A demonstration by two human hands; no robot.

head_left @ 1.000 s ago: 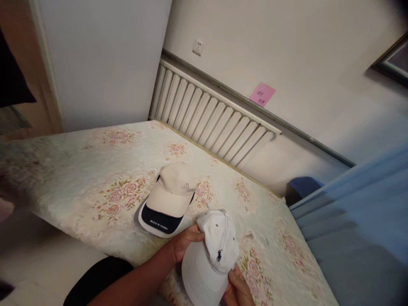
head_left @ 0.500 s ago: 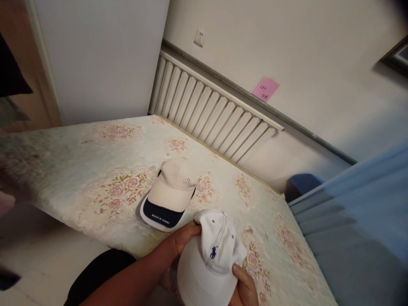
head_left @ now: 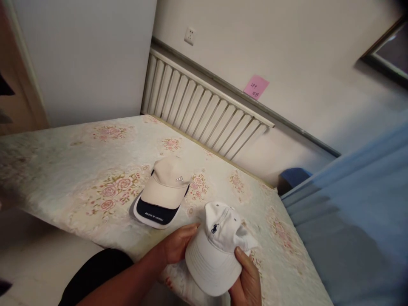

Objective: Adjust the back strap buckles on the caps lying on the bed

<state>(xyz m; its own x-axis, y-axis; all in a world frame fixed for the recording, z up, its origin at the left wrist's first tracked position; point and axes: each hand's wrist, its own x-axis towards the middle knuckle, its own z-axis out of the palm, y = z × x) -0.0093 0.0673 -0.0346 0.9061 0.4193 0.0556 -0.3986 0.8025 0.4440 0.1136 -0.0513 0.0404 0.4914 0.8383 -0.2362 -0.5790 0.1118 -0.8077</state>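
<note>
A white baseball cap [head_left: 214, 257] with a small dark blue rider emblem is held over the bed, brim toward me. My right hand [head_left: 247, 272] grips its right side, thumb on top and the other fingers underneath. At the cap's left edge is my left hand [head_left: 178, 244], closed lightly there; its thumb lies along the edge and its other fingers are partly hidden by the brim. A beige cap [head_left: 168, 187] rests on the bed to the left, over a dark, white-edged brim with white lettering.
The bed has a pale floral cover [head_left: 127, 161]. Behind it are a white radiator [head_left: 204, 102] and a wall with a pink note [head_left: 256, 86]. A blue curtain [head_left: 357, 204] hangs at right, near a dark blue object [head_left: 293, 178]. Something black [head_left: 98, 276] shows below left.
The white cap has risen slightly and turned in my hands, its brim now showing more fully. My left thumb has moved off the crown toward the cap's edge. The view has shifted slightly right.
</note>
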